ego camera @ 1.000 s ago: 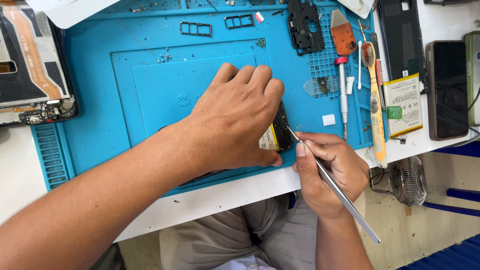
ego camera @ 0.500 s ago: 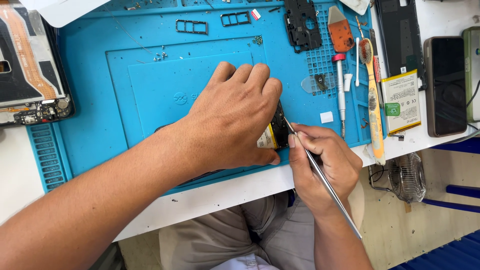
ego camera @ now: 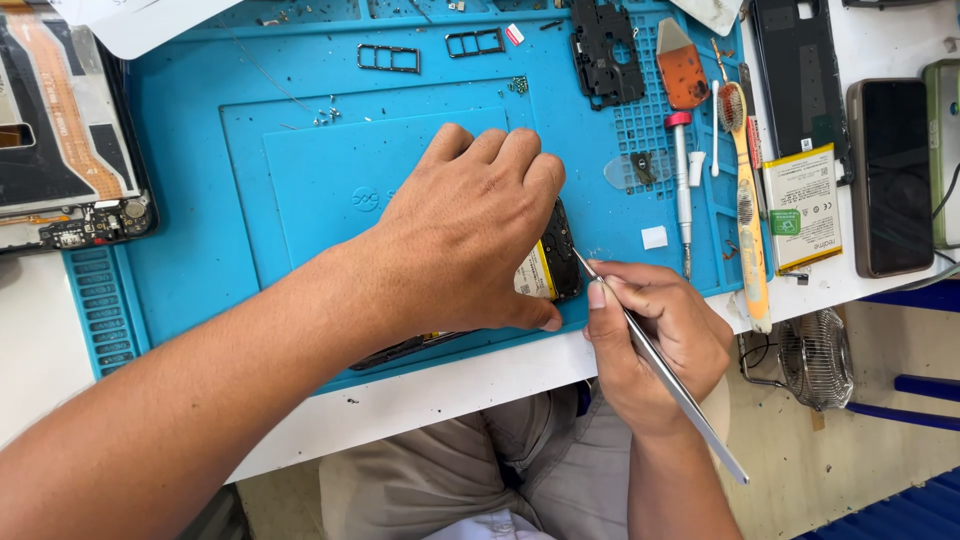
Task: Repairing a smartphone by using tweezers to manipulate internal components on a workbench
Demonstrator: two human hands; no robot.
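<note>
My left hand (ego camera: 465, 235) lies flat over an opened phone (ego camera: 553, 262) on the blue repair mat (ego camera: 300, 180), pinning it down; only the phone's dark end and a strip of yellow battery show past my fingers. My right hand (ego camera: 655, 340) holds long metal tweezers (ego camera: 660, 365) like a pen. Their tip touches the phone's exposed end near my left thumb. Most of the phone is hidden under my left palm.
A dismantled tablet (ego camera: 60, 140) lies at the mat's left. On the right are a screwdriver (ego camera: 683, 180), a yellow-handled brush (ego camera: 748, 215), a loose battery (ego camera: 805, 205), a black frame part (ego camera: 605, 50) and two phones (ego camera: 890, 175). A small fan (ego camera: 815, 360) sits below the table edge.
My right hand has moved up and left, bringing the tweezers' tip onto the phone's end. My left hand stays pressed on the phone.
</note>
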